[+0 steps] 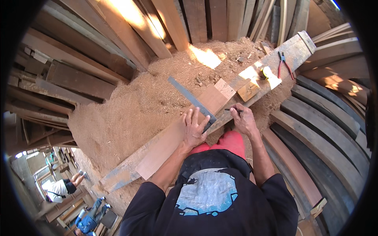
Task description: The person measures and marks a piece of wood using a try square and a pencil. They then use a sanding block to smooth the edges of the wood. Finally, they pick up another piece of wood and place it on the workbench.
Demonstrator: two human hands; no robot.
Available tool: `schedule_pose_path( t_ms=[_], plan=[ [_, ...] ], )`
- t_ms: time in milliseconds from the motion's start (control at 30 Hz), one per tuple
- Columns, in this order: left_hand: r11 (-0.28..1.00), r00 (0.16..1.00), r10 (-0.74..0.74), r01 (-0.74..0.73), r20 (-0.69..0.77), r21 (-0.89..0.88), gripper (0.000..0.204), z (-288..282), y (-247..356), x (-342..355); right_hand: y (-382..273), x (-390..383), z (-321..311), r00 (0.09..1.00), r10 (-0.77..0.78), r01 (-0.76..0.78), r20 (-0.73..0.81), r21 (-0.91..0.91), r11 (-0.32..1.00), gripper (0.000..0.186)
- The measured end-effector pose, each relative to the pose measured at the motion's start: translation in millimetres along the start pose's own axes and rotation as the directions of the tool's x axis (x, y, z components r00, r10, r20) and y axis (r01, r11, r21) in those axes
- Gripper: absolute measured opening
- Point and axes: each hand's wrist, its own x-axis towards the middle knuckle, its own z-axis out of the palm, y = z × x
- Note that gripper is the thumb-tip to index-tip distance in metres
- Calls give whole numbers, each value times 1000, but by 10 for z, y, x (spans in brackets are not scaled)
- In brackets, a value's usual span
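Note:
My left hand (194,126) rests with spread fingers on a metal square (183,90) and the reddish board (155,153) beneath it. The square lies across that board, which is on a long worn plank (297,49). My right hand (242,118) grips a small dark pencil-like marker (231,110) just right of the square. Near the board's far end are a pale cut block (224,86) and a yellowish wood block (247,92). Farther along the plank sit a tape measure (264,73) and red-handled pliers (284,63).
Sawdust (110,129) covers the ground beyond the plank. Timber stacks stand behind (197,23), at left (78,78) and at right (323,126). At lower left, a person in a white top (57,190) and another in blue (86,222) are among wooden pieces.

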Motion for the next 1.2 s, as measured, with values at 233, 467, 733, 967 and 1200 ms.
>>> schedule_pose_path(
  t_ms=[233,467,733,967,1200],
  plan=[
    [801,882,-463,375,-86,-467,34,-991,-327,355,51,-187,11,901,-27,29,-432,-2,1000,27],
    [143,883,-468,131,49,-981,26,-1613,-1366,638,-183,-291,138,814,55,128,-578,271,954,27],
    [823,876,-302,439,376,-361,47,-486,-1321,385,-376,-295,495,926,-19,64,-378,107,992,13],
    [945,982,-164,185,98,-270,53,-287,-908,183,-141,-221,959,973,-181,158,-146,-159,975,23],
    [992,982,-8,32,189,-121,68,-328,-772,247,-100,-147,1009,973,-224,204,-59,-238,950,31]
  ],
)
